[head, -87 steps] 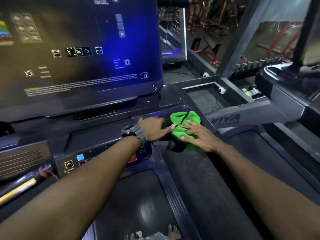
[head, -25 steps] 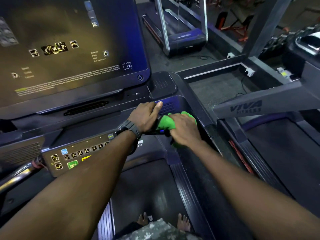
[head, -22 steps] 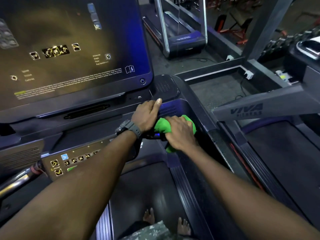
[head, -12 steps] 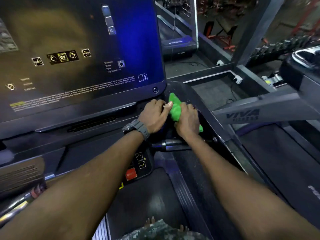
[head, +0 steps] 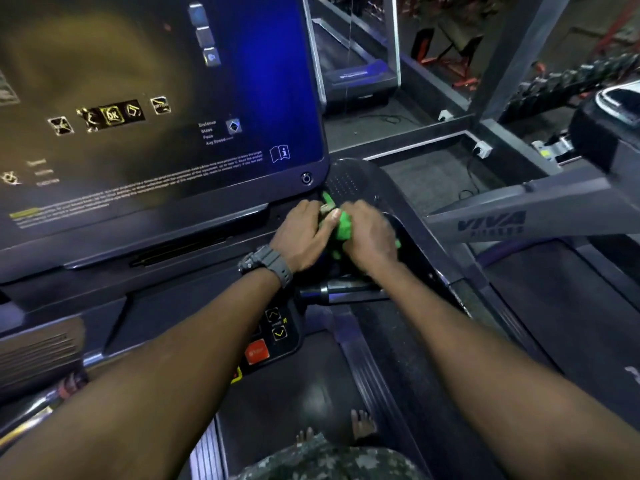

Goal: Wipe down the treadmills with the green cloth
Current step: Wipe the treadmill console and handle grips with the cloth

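The green cloth (head: 343, 227) is bunched between my two hands on the right end of the treadmill console (head: 360, 183), just below the lower right corner of the big screen (head: 166, 98). My left hand (head: 304, 230), with a grey watch at the wrist, grips the cloth from the left; its fingertips are on the fabric. From the right, my right hand (head: 370, 233) curls over the cloth and covers most of it. Only small green patches show between and beside the hands.
A metal handlebar (head: 343, 291) runs just under my hands. A control panel with arrow keys and a red stop button (head: 258, 351) sits below my left wrist. A second treadmill's arm (head: 519, 220) crosses at right. The belt (head: 304, 393) and bare feet are below.
Both hands and the cloth have moved from the lower right console corner up toward the screen's lower right corner. The view shifted with them, and the cloth is more covered now.
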Tool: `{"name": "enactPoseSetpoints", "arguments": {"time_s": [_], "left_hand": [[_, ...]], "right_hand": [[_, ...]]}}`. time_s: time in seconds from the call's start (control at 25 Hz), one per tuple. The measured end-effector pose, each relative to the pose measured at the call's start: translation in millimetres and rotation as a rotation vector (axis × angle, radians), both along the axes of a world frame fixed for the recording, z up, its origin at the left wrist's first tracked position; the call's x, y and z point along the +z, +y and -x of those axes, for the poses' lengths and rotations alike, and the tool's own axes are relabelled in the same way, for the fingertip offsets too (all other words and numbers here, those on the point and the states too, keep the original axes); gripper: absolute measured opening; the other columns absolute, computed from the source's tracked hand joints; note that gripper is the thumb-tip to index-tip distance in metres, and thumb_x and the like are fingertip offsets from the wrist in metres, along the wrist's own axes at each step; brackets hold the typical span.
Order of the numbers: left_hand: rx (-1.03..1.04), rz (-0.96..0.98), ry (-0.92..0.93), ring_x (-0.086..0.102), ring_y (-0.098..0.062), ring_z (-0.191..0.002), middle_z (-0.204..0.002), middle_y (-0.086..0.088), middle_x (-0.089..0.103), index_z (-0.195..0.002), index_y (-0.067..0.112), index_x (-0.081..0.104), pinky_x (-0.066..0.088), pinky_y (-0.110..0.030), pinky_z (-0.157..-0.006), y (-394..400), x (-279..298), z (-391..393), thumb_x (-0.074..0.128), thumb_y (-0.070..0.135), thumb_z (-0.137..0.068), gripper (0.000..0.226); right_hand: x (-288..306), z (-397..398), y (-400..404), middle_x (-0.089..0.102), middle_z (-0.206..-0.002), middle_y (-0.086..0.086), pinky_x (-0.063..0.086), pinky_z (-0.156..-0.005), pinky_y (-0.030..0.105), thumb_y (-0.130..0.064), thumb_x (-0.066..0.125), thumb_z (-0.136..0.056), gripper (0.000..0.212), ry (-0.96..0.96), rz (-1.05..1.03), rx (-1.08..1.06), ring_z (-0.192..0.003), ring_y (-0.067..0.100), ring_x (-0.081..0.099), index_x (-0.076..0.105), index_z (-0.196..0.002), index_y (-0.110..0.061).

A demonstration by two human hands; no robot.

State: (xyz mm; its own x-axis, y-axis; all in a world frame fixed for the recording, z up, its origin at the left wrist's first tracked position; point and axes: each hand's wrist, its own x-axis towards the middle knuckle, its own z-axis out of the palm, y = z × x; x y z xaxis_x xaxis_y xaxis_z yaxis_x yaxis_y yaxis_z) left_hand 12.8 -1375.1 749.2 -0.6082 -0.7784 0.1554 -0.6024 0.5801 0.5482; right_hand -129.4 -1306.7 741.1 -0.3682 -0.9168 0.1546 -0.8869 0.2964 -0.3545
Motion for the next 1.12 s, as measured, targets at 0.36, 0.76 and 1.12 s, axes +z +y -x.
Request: {"name": "enactPoseSetpoints", "arguments": {"time_s": [0.36, 0.76, 1.12], "left_hand": [[0.001, 0.073, -0.061, 0.056, -0.025, -0.104, -0.112, -0.010, 0.057, -0.122, 0.009, 0.054, 0.042, -0.034, -0.090, -1, 7, 9, 0.054, 0.043, -0.093, 0.044], [0.046, 0.155, -0.118, 0.057, -0.025, -0.094, -0.102, -0.005, 0.056, -0.103, 0.012, 0.056, 0.048, -0.040, -0.080, -4, 5, 19, 0.054, 0.033, -0.092, 0.023], [0.040, 0.153, -0.124, 0.055, -0.027, -0.089, -0.091, -0.008, 0.058, -0.091, 0.011, 0.054, 0.040, -0.034, -0.079, 2, 10, 19, 0.058, 0.029, -0.080, 0.022]], "right_hand": [[28, 72, -23, 0.059, -0.109, 0.004, 0.046, -0.073, 0.033, -0.011, 0.063, -0.075, 0.041, 0.036, 0.077, -0.040, -0.100, 0.031, 0.059, 0.059, -0.112, -0.027], [5, 68, -83, 0.005, -0.162, -0.010, 0.005, -0.115, 0.063, -0.060, 0.045, -0.087, 0.066, 0.189, -0.327, 0.455, -0.149, 0.027, -0.003, 0.033, -0.147, -0.035], [7, 87, -36, 0.025, -0.158, -0.002, 0.002, -0.121, 0.047, -0.046, 0.051, -0.087, 0.068, 0.148, -0.255, 0.712, -0.149, 0.017, 0.006, 0.035, -0.147, -0.018]]}}
